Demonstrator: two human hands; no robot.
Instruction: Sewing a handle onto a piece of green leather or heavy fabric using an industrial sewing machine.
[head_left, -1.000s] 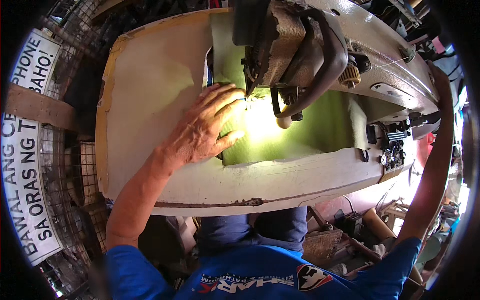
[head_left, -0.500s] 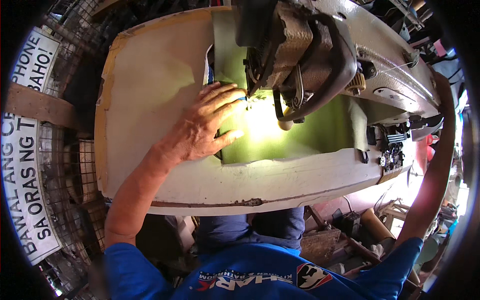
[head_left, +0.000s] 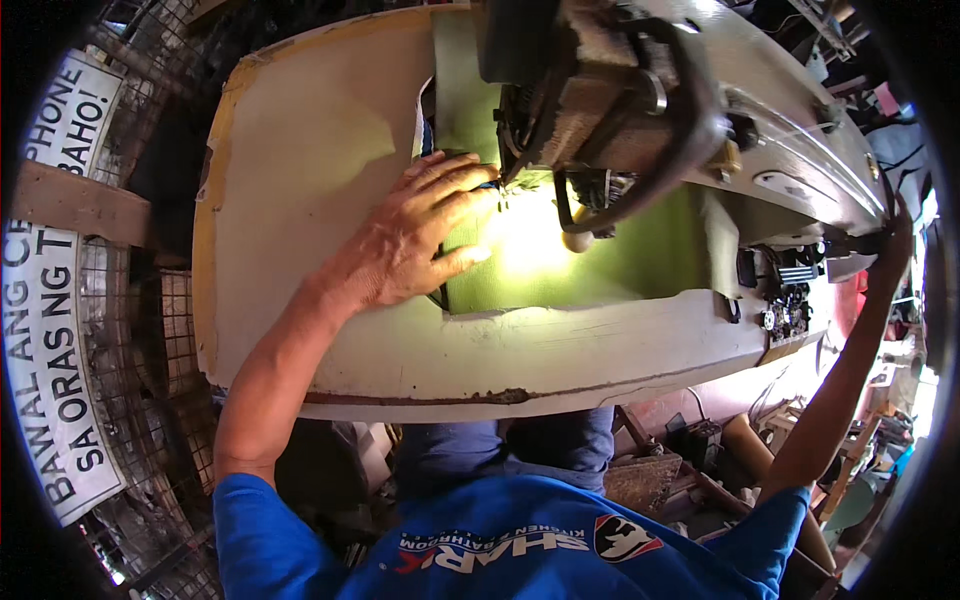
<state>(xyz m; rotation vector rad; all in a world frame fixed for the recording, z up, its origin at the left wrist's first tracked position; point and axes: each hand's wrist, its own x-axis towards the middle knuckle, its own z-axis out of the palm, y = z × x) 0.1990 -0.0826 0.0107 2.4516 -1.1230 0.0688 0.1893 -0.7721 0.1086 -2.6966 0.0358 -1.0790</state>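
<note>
My left hand (head_left: 400, 238) lies flat with its fingers stretched out, fingertips close to the needle area of a sewing machine (head_left: 780, 120). A small dark blue piece (head_left: 490, 185) shows at the fingertips; most of it is hidden. Below the palm, green sheet material (head_left: 640, 260) covers the machine bed, brightly lit beside the needle. Far to the right, my right hand (head_left: 897, 232) is at the machine's end, by the handwheel side. Its fingers are too dark and small to make out, so I cannot tell whether they grip anything.
The white table (head_left: 300, 150) has a worn front edge and a cut-out slot left of the needle. A bobbin winder mechanism (head_left: 785, 300) sits on its right part. Wire mesh and a lettered sign (head_left: 55, 370) stand at the left. Clutter lies on the floor at the right.
The right hand has shifted downward at the machine's end. The left hand stays flat by the needle, the dark blue piece still at its fingertips. The whole view has moved slightly.
</note>
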